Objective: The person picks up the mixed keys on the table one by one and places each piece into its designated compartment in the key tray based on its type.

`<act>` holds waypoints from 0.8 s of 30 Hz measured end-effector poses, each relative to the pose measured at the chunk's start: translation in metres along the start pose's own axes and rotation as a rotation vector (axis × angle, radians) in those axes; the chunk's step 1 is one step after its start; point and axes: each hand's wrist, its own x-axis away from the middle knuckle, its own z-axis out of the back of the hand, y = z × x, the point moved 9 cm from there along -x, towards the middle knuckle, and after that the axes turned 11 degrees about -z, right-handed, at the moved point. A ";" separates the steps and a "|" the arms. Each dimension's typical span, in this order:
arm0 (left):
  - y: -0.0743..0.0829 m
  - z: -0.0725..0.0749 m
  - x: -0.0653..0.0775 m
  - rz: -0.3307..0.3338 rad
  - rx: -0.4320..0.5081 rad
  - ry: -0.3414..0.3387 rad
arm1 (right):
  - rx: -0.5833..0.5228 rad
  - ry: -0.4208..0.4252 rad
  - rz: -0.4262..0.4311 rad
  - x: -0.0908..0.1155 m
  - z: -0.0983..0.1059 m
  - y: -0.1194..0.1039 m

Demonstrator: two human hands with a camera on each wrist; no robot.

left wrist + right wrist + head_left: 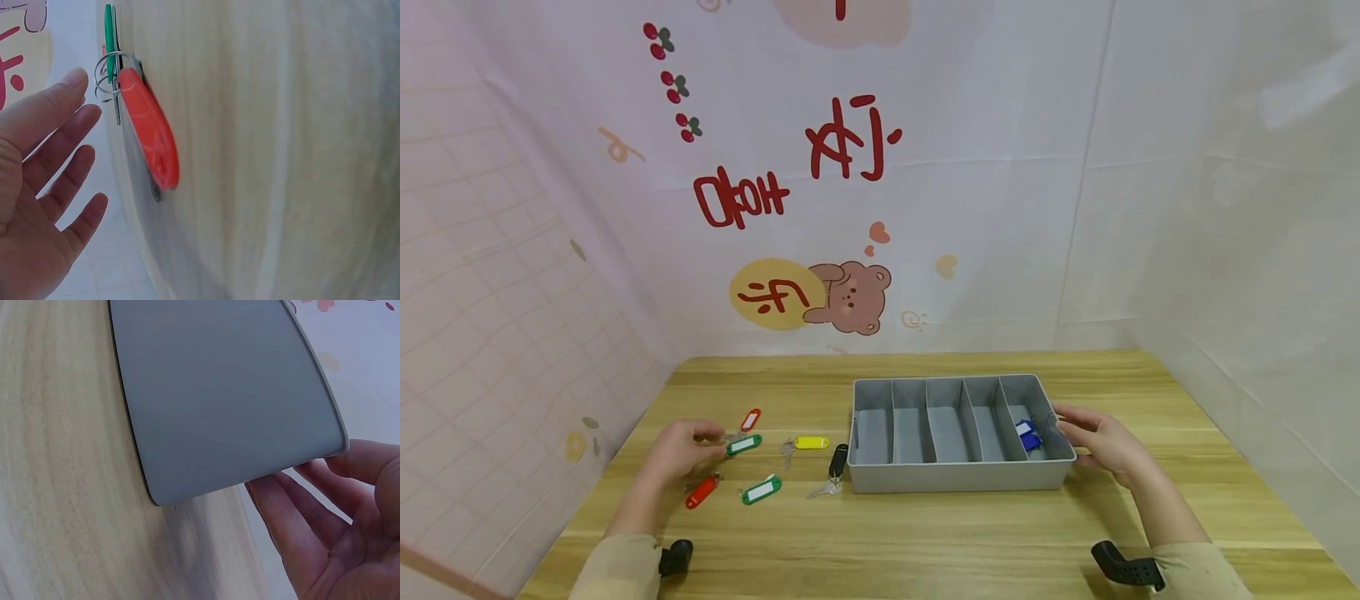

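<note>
My left hand (pixel 681 454) hovers beside a green key tag (pixel 743 444), its fingers loosely spread. In the left wrist view, my left hand (pixel 47 162) is apart from a red key tag (pixel 150 128) with a metal ring. A grey divided box (pixel 955 477) stands upright on the table. My right hand (pixel 1105 442) holds the box's right end, thumb at the rim and fingers against the outer wall. The right wrist view shows that hand (pixel 350 531) under the corner of the grey end wall (pixel 225 394); its thumb tip is partly hidden. Blue key tags (pixel 1028 435) lie in the rightmost compartment.
Another red tag (pixel 750 419), a red tag (pixel 702 492), a second green tag (pixel 762 490), a yellow tag (pixel 811 442) and a black tag (pixel 838 461) lie with keys on the wooden table (pixel 925 542). A printed cloth (pixel 985 208) hangs behind and at both sides.
</note>
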 end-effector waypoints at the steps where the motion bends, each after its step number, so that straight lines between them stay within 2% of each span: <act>1: 0.000 0.000 0.000 -0.002 -0.005 -0.002 | -0.001 0.000 0.001 0.000 0.000 0.000; 10: -0.004 0.000 0.001 0.039 -0.020 -0.010 | -0.011 -0.003 0.002 -0.001 -0.001 -0.001; 15: -0.005 -0.001 0.001 0.039 -0.029 -0.022 | -0.001 0.004 -0.003 -0.001 -0.001 0.000; 24: -0.009 -0.003 0.001 0.047 0.012 -0.026 | -0.002 0.006 -0.005 -0.001 0.001 0.001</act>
